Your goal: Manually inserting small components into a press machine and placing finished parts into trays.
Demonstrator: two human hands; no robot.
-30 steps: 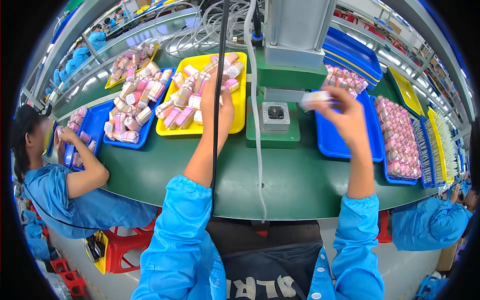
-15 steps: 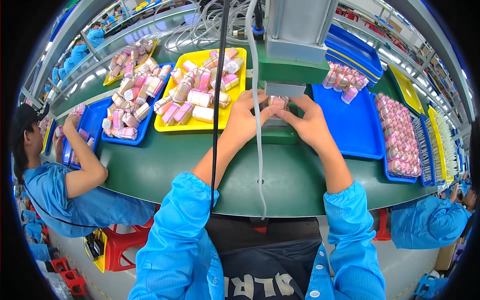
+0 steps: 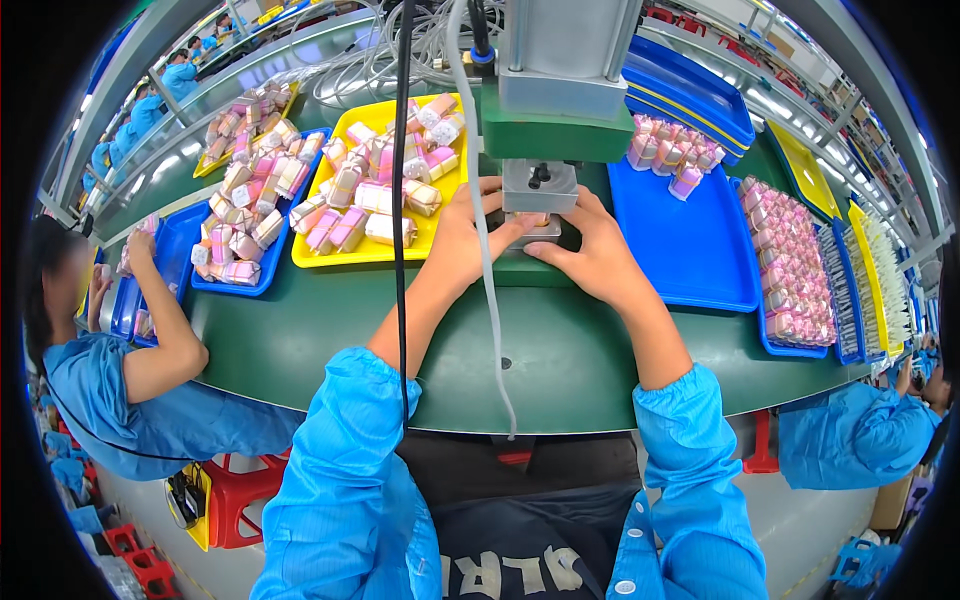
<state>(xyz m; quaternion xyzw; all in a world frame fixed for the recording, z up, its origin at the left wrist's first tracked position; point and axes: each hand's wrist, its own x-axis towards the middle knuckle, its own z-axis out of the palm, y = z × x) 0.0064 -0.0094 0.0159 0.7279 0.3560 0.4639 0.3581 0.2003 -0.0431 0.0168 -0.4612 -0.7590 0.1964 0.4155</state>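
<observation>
Block [image 3: 530,219], pinkish-tan, mostly hidden beneath press head [image 3: 540,188]; left fingers [image 3: 508,235] and right fingers [image 3: 553,256] flank it; grip unclear

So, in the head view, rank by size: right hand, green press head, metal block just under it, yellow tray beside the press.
1. Yellow tray
2. Green press head and right hand: too alike to rank
3. Metal block

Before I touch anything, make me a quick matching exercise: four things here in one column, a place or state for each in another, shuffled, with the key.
1. Left hand
2. Nearest yellow tray
3. Right hand
4. Black cable

A. At the right of the press block
B. Hangs in front of the left forearm
C. Holds jumbled packs
D. At the left of the press block

Pairs: 1-D, 2-C, 3-A, 4-B
</observation>
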